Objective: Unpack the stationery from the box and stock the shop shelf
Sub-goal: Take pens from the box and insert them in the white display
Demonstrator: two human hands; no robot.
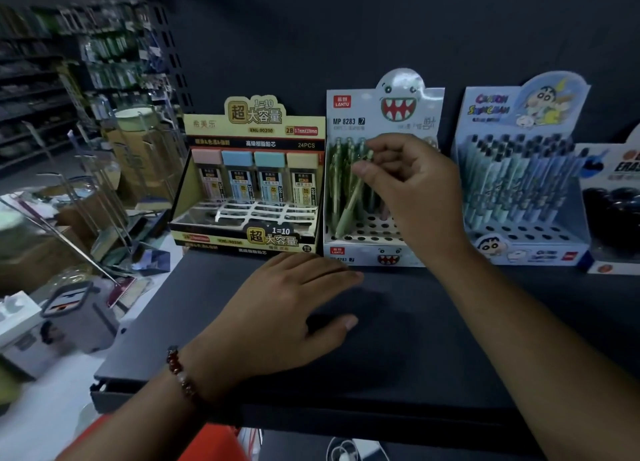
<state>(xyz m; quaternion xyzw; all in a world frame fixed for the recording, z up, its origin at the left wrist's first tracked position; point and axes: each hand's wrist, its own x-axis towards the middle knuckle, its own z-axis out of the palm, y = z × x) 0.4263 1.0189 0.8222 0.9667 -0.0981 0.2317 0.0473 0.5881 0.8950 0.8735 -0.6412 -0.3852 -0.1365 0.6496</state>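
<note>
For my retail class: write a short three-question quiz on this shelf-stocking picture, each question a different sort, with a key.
1. True or false: the right hand pinches a green pencil at the monster display box.
2. The left hand rests on: A) black shelf B) lead refill box C) a pencil
3. Fill in: the refill box reads "24___".

Key: 1 true; 2 A; 3 PCS

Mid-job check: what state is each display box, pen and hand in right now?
Lead refill box: upright, back row filled, front slots empty.
Monster pen box: upright, partly filled.
Green pen: tilted, pinched by right hand.
Cartoon pen box: front holes empty.
Left hand: flat on shelf.
</note>
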